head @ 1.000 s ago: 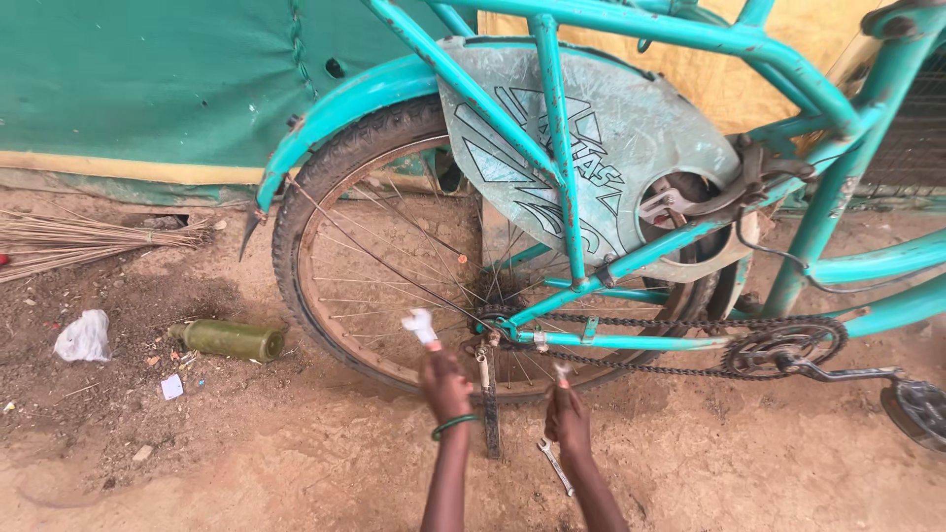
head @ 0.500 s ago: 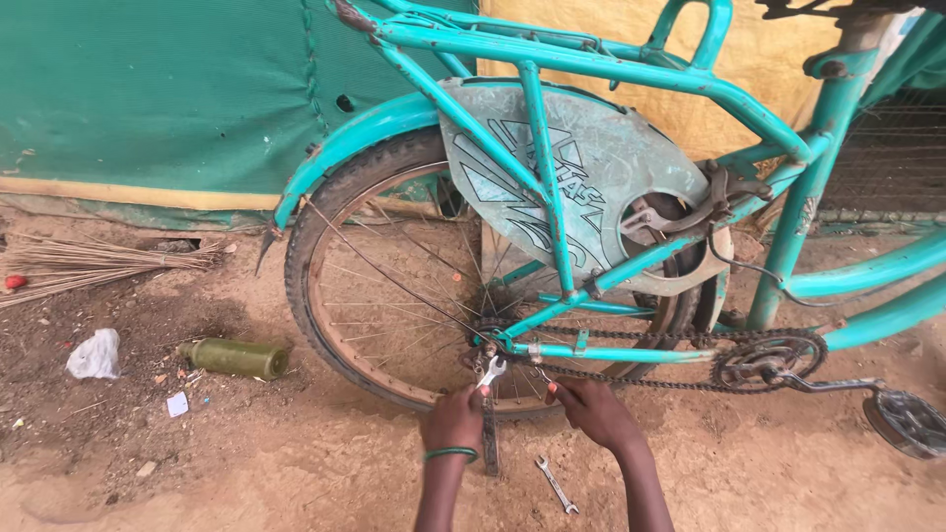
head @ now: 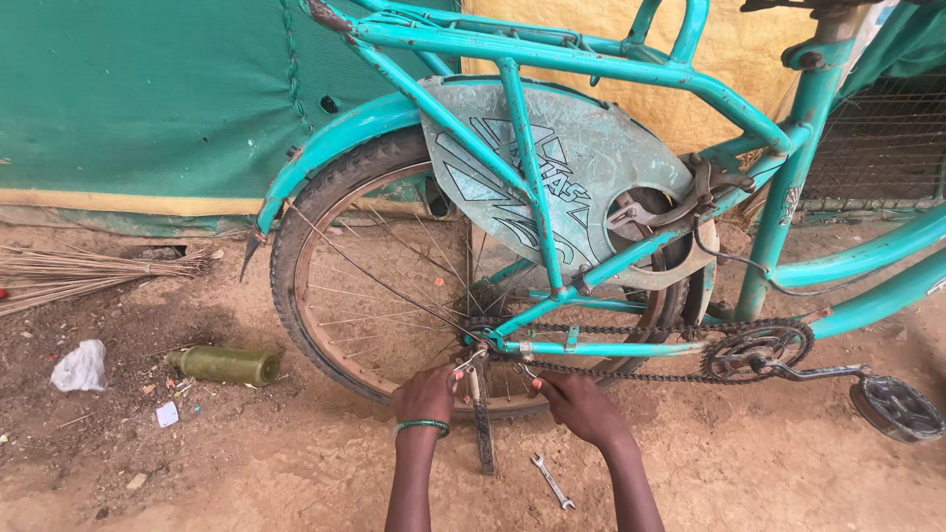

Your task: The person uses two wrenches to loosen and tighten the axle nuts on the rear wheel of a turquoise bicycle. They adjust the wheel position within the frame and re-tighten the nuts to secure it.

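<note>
A teal bicycle (head: 631,246) stands on bare dirt, its rear wheel (head: 325,296) in front of me. My left hand (head: 426,394), with a green bangle at the wrist, grips a small metal wrench (head: 469,361) at the rear axle. My right hand (head: 576,404) is closed at the lower frame tube (head: 591,348) just right of the axle, fingertips pinching something too small to make out. The kickstand (head: 483,433) drops to the ground between my hands. The chain (head: 631,374) runs right to the chainring (head: 754,350).
A spare wrench (head: 552,481) lies on the dirt below my right hand. A green bottle (head: 225,365), a crumpled white bag (head: 81,366) and a straw broom (head: 89,276) lie at the left. The pedal (head: 895,406) sticks out at the right. A green tarp (head: 148,99) hangs behind.
Both hands have come up and closed in on the rear axle. The left hand's wrench moved from raised at the spokes down to the axle. The view has shifted closer.
</note>
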